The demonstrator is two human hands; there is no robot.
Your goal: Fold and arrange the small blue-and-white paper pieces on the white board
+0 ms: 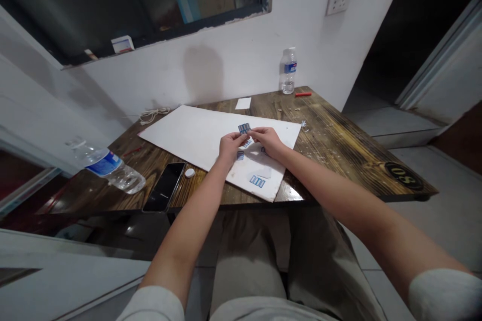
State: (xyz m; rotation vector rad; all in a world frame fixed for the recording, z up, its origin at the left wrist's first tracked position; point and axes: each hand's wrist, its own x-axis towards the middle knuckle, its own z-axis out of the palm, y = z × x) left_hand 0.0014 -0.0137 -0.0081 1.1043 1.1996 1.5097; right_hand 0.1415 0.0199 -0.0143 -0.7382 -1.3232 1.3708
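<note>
The left hand [229, 149] and right hand [269, 141] are both pinching one small blue-edged piece [244, 128], their fingertips nearly meeting; they are holding it above the white board [203, 128] on the desk [339, 150]. Similar blue shapes [257, 181] are showing toward the board's near corner, though I'm not telling whether they are loose or stuck down.

The piece is looking thin, so uneven pulling could be bending or tearing it. Any loose shapes could be slipping over the desk's near edge if a forearm is brushing them. The near bottle [113, 168] is standing or leaning by the desk's left end, beside the phone [164, 187]; a bumping left elbow could be tipping it onto the screen.

That bottle and the far bottle [289, 71] are wearing blue labels, too blurred for reading. Near the desk's right corner, a round mark [404, 175] is showing the digits 8 and 0.
</note>
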